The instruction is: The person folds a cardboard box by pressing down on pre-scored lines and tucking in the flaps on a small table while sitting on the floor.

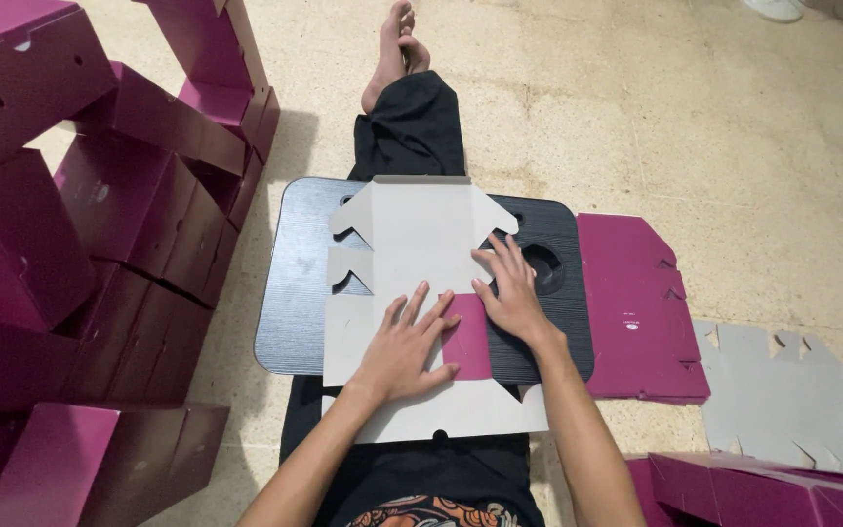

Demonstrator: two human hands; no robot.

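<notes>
Both bare forearms reach forward from the bottom edge and converge toward the middle. The left hand [404, 342] lies palm down, flat, fingers spread and pointing up and slightly right. The right hand [509, 290] also lies palm down, fingers spread and pointing up and left, wrist bent a little. The two hands sit just beside each other, nearly touching at the fingertips.
</notes>
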